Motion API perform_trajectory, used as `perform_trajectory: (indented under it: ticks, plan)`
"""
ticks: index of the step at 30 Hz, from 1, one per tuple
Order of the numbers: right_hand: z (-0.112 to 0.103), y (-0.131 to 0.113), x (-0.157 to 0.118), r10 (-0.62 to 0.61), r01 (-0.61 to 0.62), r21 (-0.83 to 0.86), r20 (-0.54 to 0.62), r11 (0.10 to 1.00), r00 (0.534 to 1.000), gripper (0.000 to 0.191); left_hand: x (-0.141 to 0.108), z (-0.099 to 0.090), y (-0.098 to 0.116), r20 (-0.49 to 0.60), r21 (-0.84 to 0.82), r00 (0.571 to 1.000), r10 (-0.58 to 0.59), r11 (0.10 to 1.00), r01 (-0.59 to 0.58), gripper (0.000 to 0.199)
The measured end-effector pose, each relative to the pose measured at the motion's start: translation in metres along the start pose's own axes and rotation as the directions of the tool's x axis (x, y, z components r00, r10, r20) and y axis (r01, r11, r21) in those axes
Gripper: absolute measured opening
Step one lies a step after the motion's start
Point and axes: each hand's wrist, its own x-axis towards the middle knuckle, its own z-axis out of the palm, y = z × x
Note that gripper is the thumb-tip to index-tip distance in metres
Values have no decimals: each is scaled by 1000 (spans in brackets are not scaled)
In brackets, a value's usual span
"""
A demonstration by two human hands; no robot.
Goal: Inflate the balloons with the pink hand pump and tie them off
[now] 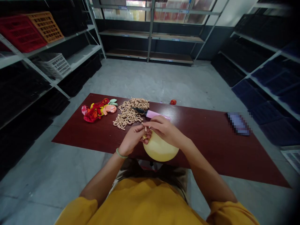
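Note:
An inflated pale yellow balloon [161,150] is at the table's near edge, below my hands. My left hand [134,138] is closed around the balloon's neck, at its upper left. My right hand [167,128] reaches over the balloon, its fingertips pinched together against my left fingertips; whatever small thing they grip is too small to make out. Just beyond my hands lies a balloon pump [153,114] with a pink barrel and a black end. Its black end rests on a pile of beige, curly, cord-like pieces [128,114].
Deflated balloons [98,111] in red, yellow, orange and green lie at the left of the dark red table [211,140]. A blurred phone-like object [238,123] sits at its right. One small red item [173,102] is by the far edge. Shelves [150,36] surround the floor.

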Motion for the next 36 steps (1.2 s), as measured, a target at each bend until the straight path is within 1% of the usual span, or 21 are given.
perform_trajectory:
  ticks: [2, 5, 8, 10, 13, 16, 18, 21, 25, 29, 31, 34, 36]
  plan:
    - [1, -1, 3, -30, 31, -7, 28, 1000, 999, 37, -1, 1, 0, -2, 33, 1000, 1, 999, -1, 24]
    - [2, 2, 5, -42, 39, 62, 46, 997, 998, 33, -3, 1, 1, 28, 63, 999, -29, 998, 27, 18]
    - [3, 6, 3, -6, 3, 119, 25, 993, 1000, 23, -5, -1, 3, 35, 57, 999, -23, 998, 21, 23]
    - [4, 8, 1, 32, -32, 107, 1, 994, 999, 18, -5, -1, 3, 30, 34, 1000, 4, 999, -5, 28]
    - [6, 7, -2, 35, -36, 44, 5, 998, 999, 13, -3, 1, -1, -9, -17, 1000, 23, 1000, -23, 29]
    - [7, 4, -3, 15, -16, 20, 46, 1000, 999, 11, 0, 5, -6, -69, -52, 998, 7, 999, -11, 24]
    - [7, 4, -3, 18, -19, 15, 60, 1000, 998, 10, 1, 7, -8, -81, -67, 997, -1, 998, -4, 20]
    - [7, 4, -3, 13, -13, 4, 69, 1000, 998, 9, 2, 7, -8, -64, -80, 998, -24, 997, 19, 16]
    - [5, 7, -2, -16, 14, 24, 88, 1000, 996, 9, 2, 2, -7, -25, -106, 998, -63, 993, 60, 12]
    - [4, 9, -1, -30, 24, 55, 103, 998, 994, 11, 3, -4, -4, 33, -132, 995, -98, 986, 101, 16]
    - [4, 10, 0, -28, 22, 64, 85, 998, 996, 11, 3, -7, -2, 63, -117, 992, -109, 986, 116, 20]
    - [5, 13, 0, 20, -21, 78, 21, 997, 1000, 10, 4, -9, 0, 110, -83, 986, -125, 987, 135, 24]
    - [7, 15, 0, 73, -73, 65, 4, 995, 997, 9, 4, -10, -1, 136, -70, 982, -132, 987, 142, 24]
